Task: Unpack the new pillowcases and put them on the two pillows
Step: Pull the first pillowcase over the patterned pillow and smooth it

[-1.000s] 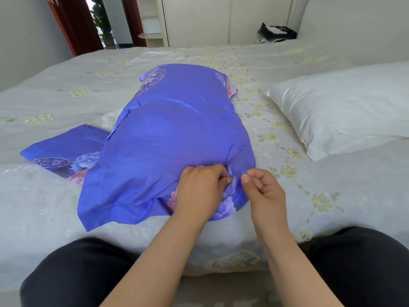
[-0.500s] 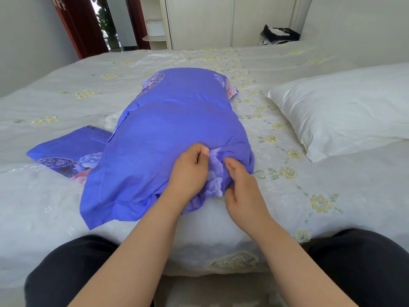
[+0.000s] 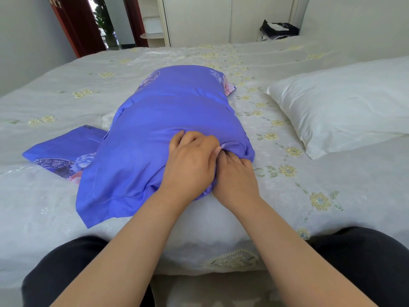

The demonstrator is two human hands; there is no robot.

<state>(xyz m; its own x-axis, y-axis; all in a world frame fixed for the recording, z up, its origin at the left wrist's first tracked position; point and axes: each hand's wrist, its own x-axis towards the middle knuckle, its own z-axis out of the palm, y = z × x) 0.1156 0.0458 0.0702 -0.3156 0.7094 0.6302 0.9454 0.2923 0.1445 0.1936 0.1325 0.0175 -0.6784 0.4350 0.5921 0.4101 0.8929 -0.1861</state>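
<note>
We take the blue-cased pillow (image 3: 177,129) as our landmark: it lies lengthwise on the pale embroidered bedspread (image 3: 66,103), its far end pointing away from us and its near end at the bed's edge, just in front of our knees. The blue pillowcase covers it, and a flat flap of the case spreads loose on the bedspread at the near left corner.

Our left hand (image 3: 190,165) lies on top of the near right end of this pillow, its fingers (image 3: 188,138) curled over a bunched ridge of the blue fabric and gripping it. Our right hand (image 3: 236,176) sits immediately right of the left one, touching it, with its fingers pushed into the folds of the case at the pillow's near right corner; their tips are buried in the cloth, so we cannot tell whether they pinch the fabric or only press into it.

A second blue pillowcase (image 3: 62,149) lies folded flat on the bedspread just left of the landmark pillow, partly tucked under its left side. A bare white pillow (image 3: 336,105) rests to the right of the landmark pillow, apart from it. Well beyond the pillow's far end, past the bed, a dark bag (image 3: 278,29) sits near pale cupboard doors (image 3: 199,18).
</note>
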